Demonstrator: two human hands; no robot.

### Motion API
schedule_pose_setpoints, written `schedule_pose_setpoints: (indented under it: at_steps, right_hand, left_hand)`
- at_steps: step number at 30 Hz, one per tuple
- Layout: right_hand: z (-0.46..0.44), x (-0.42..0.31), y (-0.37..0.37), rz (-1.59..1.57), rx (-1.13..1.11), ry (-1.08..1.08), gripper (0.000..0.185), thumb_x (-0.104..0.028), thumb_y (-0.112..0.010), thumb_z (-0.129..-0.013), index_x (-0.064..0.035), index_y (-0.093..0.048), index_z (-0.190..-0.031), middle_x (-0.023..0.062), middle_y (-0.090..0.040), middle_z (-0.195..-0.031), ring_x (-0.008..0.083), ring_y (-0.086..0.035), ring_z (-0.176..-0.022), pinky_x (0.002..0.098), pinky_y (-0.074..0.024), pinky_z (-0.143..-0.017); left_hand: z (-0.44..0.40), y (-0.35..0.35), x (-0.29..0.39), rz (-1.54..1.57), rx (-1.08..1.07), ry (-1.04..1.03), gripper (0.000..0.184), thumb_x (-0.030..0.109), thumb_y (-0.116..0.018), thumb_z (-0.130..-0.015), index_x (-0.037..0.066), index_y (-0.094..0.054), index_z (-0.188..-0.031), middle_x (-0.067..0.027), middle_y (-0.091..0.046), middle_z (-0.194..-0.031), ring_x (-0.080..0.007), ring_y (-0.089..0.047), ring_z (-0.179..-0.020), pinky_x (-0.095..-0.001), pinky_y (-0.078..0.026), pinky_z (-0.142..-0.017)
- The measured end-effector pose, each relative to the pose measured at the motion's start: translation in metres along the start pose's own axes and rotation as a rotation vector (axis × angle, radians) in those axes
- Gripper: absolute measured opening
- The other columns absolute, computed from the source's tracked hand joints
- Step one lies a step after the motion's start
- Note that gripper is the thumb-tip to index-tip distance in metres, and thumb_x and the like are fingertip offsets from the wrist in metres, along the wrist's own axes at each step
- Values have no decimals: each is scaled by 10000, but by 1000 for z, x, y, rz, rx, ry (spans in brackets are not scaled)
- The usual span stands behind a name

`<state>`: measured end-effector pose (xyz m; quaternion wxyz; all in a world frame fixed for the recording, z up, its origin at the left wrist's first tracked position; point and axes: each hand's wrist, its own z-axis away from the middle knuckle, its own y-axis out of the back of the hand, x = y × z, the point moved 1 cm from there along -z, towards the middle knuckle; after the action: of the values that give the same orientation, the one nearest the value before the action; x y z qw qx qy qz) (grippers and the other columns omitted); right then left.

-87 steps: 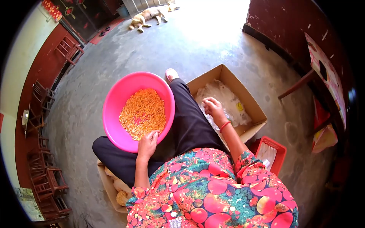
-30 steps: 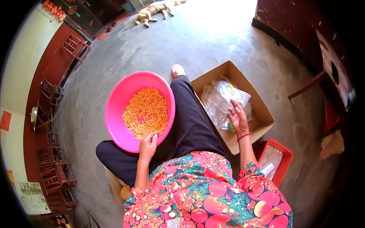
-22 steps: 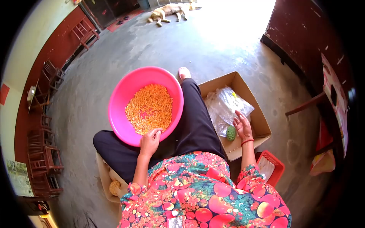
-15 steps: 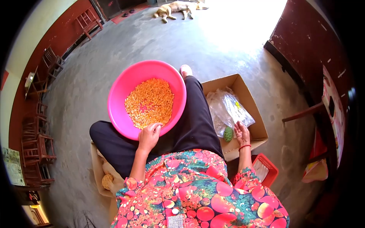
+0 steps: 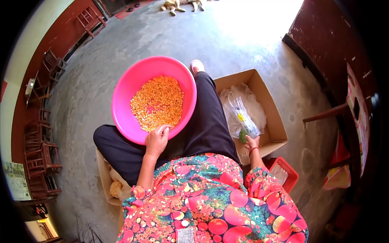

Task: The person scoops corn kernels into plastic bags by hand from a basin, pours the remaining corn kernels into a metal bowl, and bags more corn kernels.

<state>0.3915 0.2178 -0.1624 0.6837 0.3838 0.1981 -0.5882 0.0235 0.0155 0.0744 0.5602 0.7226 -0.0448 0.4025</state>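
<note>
A pink basin point(image 5: 121, 93) rests over my bent left leg, with a layer of orange-yellow corn kernels point(image 5: 158, 101) in it. My left hand point(image 5: 157, 141) is closed over the basin's near rim, and whatever its curled fingers hold is hidden. To the right, a clear plastic bag point(image 5: 242, 113) with a yellow mark lies bunched in a cardboard box point(image 5: 272, 117). My right hand point(image 5: 253, 142) has its fingers closed on the near end of that bag. A green, bumpy oval thing point(image 5: 243, 135) sits right beside these fingers, partly covered by the plastic.
A red plastic basket point(image 5: 293, 175) stands by the box's near side. Under my left leg is another carton point(image 5: 103, 182) with a yellowish round thing point(image 5: 116, 188). Wooden chairs point(image 5: 36, 158) line the left wall. A dog point(image 5: 178, 5) lies on the far floor.
My right hand has gone from open fingers beside the bag to closing on it. The bag is more bunched up and covers more of the green thing. The left hand stays at the rim.
</note>
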Motion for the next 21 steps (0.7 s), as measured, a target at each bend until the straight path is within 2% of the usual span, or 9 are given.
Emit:
schedule_pose_setpoints:
  at_steps: [4, 7, 8, 11, 12, 15, 17, 19, 21]
  right_hand:
    - [-23, -9, 3, 66, 234, 217, 740, -9, -636, -655, -185, -206, -1232, 92, -496, -883, 180, -485, -536, 295, -392, -366]
    - [-32, -15, 8, -4, 149, 227, 828, -84, -680, -635, -201, -174, -1279, 99, -546, -838, 179, -535, -561, 288, -428, -363]
    - [-29, -15, 7, -139, 160, 283, 695, -66, -666, -647, -151, -294, -1228, 64, -542, -715, 134, -478, -450, 258, -368, -338]
    - [-46, -10, 9, -181, -42, 212, 426, -73, -651, -665, -79, -478, -1055, 40, -540, -699, 107, -463, -478, 240, -368, -377]
    - [-52, -3, 10, -12, 33, 406, 178, -113, -633, -696, -44, -557, -841, 16, -532, -662, 86, -448, -499, 230, -367, -414]
    - [-74, 24, 13, 117, 71, 567, 208, -146, -627, -734, -52, -541, -899, -14, -518, -643, 76, -472, -529, 223, -359, -402]
    - [-69, 20, 11, 103, 116, 506, 196, -161, -606, -755, -52, -540, -904, -9, -512, -636, 84, -453, -493, 225, -335, -380]
    - [-47, 6, 10, -369, -15, 68, 170, -209, -578, -779, -45, -561, -821, 1, -475, -579, 92, -417, -450, 227, -300, -354]
    - [-33, -6, 8, -429, 12, 75, 163, -204, -567, -795, -42, -552, -811, -9, -457, -594, 98, -394, -413, 226, -259, -321]
  left_hand:
    - [0, 1, 1, -59, -13, 22, 168, 217, -478, -814, 117, -611, -839, -71, -602, -733, -242, -572, -621, -338, -432, -540]
    - [0, -1, 1, -60, 2, 17, 166, 215, -479, -812, 119, -612, -836, -69, -602, -729, -239, -572, -616, -338, -434, -539]
    - [0, -2, 1, -57, 13, 8, 166, 216, -479, -811, 119, -612, -834, -68, -603, -728, -238, -572, -613, -339, -435, -540]
    - [0, -3, -2, -56, 38, -10, 167, 219, -479, -809, 120, -612, -829, -66, -603, -727, -236, -573, -611, -339, -438, -541]
    - [-1, -3, -3, -51, 45, -18, 168, 221, -478, -808, 121, -613, -827, -66, -603, -726, -234, -574, -612, -340, -439, -543]
    - [0, -3, -2, -53, 46, -18, 167, 225, -478, -806, 129, -613, -824, -68, -601, -721, -236, -573, -610, -344, -437, -540]
    - [-1, -4, -6, -69, 51, -5, 162, 225, -480, -803, 136, -614, -822, -68, -598, -715, -241, -570, -604, -350, -435, -536]
    - [0, -4, -6, -60, 49, -13, 158, 224, -482, -800, 139, -614, -818, -69, -596, -711, -246, -569, -604, -355, -433, -535]
    - [0, -3, -4, -59, 40, 6, 156, 221, -483, -797, 134, -612, -814, -70, -596, -710, -249, -571, -614, -357, -436, -544]
